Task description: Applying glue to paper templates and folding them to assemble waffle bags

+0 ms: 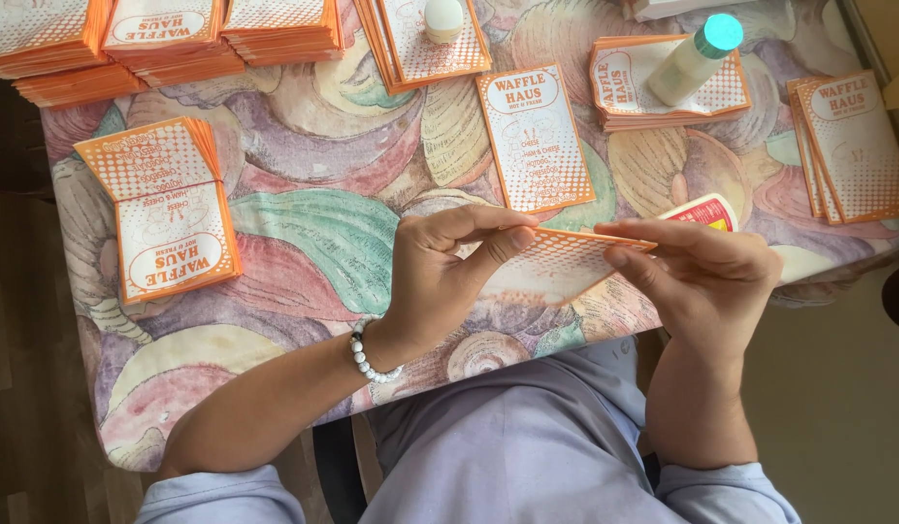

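left fingers (488,233): thumb and forefinger pinched narrow on the left end of the orange-white paper bag (556,260)
right fingers (653,238): forefinger along the top edge, thumb under, clamped on the bag's right end
bag: we see it held flat-ish and edge-on between both hands, just above the near table edge, centre of view
left hand (440,281): at 9 o'clock of the bag, white bead bracelet (364,357) on the wrist
right hand (706,277): at 3 o'clock of the bag
red-yellow tube (706,211): at 1 o'clock of the bag, partly hidden behind the right fingers
single printed bag (535,138): flat on the table at 12 o'clock, near the held one, not touching
banded bundle (168,213): at 9 o'clock, well apart from the hands
glue bottle, teal cap (697,58): lying on a small stack at 1 o'clock, far side
white bottle (442,19): on a stack at 11 o'clock, far edge
stacks (158,39): row of orange-edged piles along 10–11 o'clock
loose pile (847,141): at 2 o'clock, right table edge
tablecloth (313,223): pastel shell pattern, we see it under everything
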